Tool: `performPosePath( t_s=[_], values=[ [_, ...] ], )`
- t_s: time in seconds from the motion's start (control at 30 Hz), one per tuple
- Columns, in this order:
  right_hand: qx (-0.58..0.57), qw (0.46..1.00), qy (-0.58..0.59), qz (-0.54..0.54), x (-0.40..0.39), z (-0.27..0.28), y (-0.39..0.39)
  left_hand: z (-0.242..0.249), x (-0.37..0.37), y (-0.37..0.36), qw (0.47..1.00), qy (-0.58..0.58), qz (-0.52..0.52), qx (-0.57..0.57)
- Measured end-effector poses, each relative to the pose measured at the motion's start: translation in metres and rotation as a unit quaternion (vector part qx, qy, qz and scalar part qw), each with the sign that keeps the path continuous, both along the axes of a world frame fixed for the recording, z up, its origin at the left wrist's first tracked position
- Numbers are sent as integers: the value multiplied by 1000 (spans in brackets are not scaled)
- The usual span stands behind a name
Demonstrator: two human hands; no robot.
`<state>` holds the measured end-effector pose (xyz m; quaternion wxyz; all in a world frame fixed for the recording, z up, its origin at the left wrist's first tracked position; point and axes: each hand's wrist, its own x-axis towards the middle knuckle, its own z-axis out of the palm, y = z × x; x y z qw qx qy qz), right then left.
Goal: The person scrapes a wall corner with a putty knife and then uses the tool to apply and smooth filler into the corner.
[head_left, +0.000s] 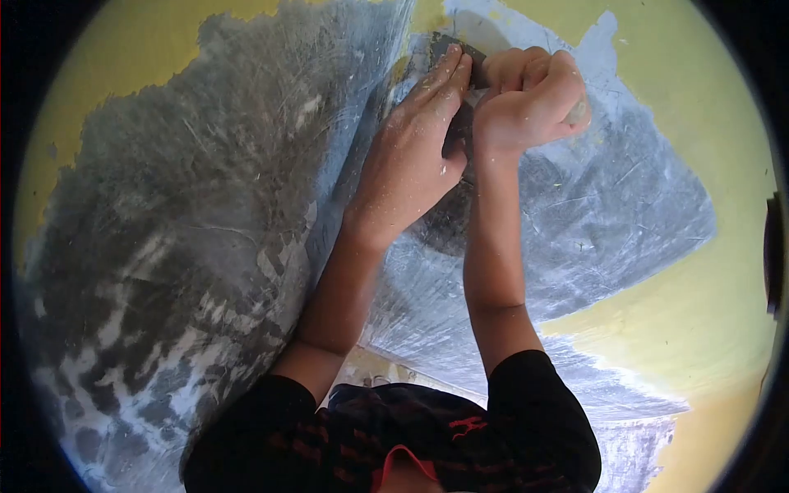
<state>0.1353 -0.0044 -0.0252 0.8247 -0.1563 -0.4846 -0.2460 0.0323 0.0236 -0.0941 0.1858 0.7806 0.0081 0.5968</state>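
Note:
A scraper with a dark flat blade [477, 72] lies against the wall near the top of the head view, at the border between yellow paint and bare grey. My right hand [530, 103] is closed in a fist around its handle, and the handle's end shows at the side of the fist. My left hand [411, 160] is stretched out, its fingertips resting on the blade and its thumb held apart. Pale flecks dot the back of this hand. The blade's edge is partly hidden by my left fingers.
Grey bare wall [205, 197] with whitish patches fills the left, meeting another grey wall face [608, 197] at a corner. Yellow paint [690, 90] with ragged edges surrounds the bare areas. A dark object [772, 255] sits at the far right edge.

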Motion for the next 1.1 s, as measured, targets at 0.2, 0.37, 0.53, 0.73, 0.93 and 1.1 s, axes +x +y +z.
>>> performPosePath(
  t_s=[0.2, 0.37, 0.53, 0.73, 0.93, 1.1],
  values=[
    [0, 996, -67, -50, 10, -2, 7, 1, -1, -6, 1000, 15, -1, -23],
    [0, 994, -67, -84, 0, -4, 5, 2, -6, -1, 999, 10, -18, -33],
    [9, 986, -106, -131, -6, -5, 16, -5, -10, 11, 999, 1, -6, -39],
    [-7, 990, -63, -123, -14, -4, 3, -3, -6, 3, 998, 3, -36, -59],
    [-40, 998, 5, 43, -6, 3, 9, -5, -3, 5, 998, 11, -7, -54],
    [-37, 995, -39, -78, -15, 4, 2, -6, -7, 9, 999, -1, -7, -36]
  ],
)
